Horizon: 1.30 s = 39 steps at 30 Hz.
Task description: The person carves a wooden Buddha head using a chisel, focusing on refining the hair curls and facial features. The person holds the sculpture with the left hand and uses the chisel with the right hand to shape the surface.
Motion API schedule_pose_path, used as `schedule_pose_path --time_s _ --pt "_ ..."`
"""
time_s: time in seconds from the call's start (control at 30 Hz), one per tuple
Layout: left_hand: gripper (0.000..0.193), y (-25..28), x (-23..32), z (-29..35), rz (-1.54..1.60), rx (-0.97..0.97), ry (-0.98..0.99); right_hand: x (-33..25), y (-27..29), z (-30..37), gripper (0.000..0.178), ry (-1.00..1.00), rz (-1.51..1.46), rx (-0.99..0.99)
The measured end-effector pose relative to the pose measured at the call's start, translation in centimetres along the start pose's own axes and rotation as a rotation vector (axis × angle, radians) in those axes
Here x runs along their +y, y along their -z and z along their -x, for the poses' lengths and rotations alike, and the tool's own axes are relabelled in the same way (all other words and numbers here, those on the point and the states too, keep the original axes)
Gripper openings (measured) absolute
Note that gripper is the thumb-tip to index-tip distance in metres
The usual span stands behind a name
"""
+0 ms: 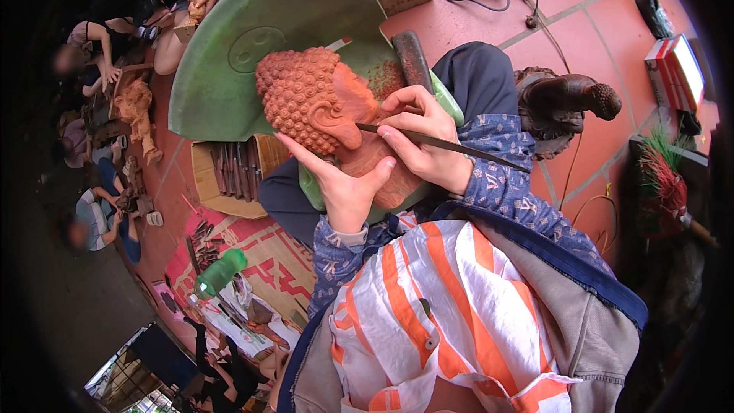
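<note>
A reddish carved wooden head (pixel 298 92) with rows of round curls and a long ear lies tilted across my lap, over a green plastic chair. My left hand (pixel 348 187) grips it at the neck, thumb and index finger spread over the wood. Between the thumb and fingers of my right hand (pixel 428 134) is a thin dark file (pixel 478 153). The file's far end touches the carving beside the earlobe. Reddish wood dust lies on the green chair (pixel 229 27) by a dark, worn bar-shaped tool (pixel 413 60).
A cardboard box (pixel 202 176) of wood-handled chisels stands left, near a green bottle (pixel 222 273) and loose tools on a patterned mat. A dark carved figure (pixel 566 99), cables and a red-handled broom (pixel 661 176) are right. Several people work on carvings at far left.
</note>
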<state>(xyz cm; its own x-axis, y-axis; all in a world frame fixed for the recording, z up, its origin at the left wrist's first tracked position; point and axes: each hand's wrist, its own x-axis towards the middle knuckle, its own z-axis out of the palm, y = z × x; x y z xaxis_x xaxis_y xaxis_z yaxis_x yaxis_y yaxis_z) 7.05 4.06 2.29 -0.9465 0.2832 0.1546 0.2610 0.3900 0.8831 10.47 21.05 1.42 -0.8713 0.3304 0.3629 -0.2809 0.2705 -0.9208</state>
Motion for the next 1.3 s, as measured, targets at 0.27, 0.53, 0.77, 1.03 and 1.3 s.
schedule_pose_path --time_s 0.27,0.53,0.77,1.03,1.3 --pt "0.147 0.2 0.5 -0.1 -0.07 -0.004 0.001 0.7 1.5 -0.6 0.009 -0.013 -0.066 0.011" --pt "0.149 -0.2 0.4 0.1 0.079 0.018 0.069 -0.8 0.7 -1.0 0.012 0.01 0.101 -0.067" --pt "0.148 0.1 0.2 0.0 -0.059 0.004 0.009 0.9 1.2 -1.1 0.007 -0.017 0.015 0.086" --pt "0.149 -0.1 0.7 -0.2 0.029 0.0 0.044 -0.5 0.8 -1.2 0.014 -0.031 -0.051 -0.08" --pt "0.149 0.1 0.4 0.0 -0.04 -0.003 0.022 1.1 1.6 -1.3 0.014 -0.244 -0.214 0.063"
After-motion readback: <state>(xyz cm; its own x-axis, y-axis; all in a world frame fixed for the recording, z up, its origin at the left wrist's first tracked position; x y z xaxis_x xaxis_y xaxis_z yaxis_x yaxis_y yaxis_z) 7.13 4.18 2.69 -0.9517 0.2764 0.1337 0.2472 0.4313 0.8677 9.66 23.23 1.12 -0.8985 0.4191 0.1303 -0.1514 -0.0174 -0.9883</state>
